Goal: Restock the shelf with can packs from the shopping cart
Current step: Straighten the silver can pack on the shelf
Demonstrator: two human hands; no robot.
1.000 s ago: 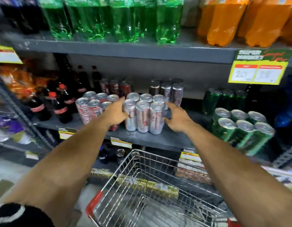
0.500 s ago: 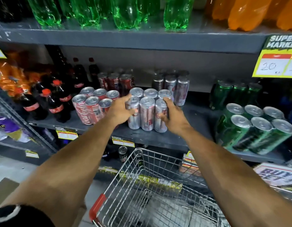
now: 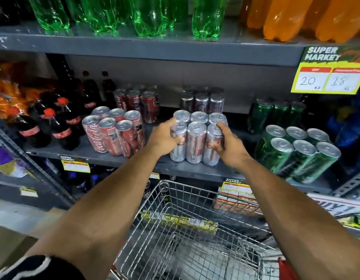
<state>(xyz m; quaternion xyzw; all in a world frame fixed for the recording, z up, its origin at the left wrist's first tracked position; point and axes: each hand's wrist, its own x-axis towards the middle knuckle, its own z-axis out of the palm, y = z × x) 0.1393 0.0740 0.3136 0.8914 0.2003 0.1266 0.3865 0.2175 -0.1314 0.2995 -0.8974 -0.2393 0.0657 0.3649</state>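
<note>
Our left hand [image 3: 165,138] and right hand [image 3: 228,147] clamp the silver can pack [image 3: 196,138]; Coca-Cola pack [image 3: 114,132] at 9 o'clock; sign [image 3: 330,71] reads "20, 18".

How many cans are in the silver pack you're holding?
6 in the silver pack: three in the front row, three behind, standing on the shelf, left hand and right hand gripping its sides.

The grey metal shelf [image 3: 195,168] carries drinks in a row. Toward its left end stand dark cola bottles [image 3: 60,130] with red caps; next, a red can pack [image 3: 114,134] near the front edge. At the middle sits a silver can pack [image 3: 197,142] — another silver pack [image 3: 202,101] behind it — and a green can pack [image 3: 296,154] toward the right end.
</note>
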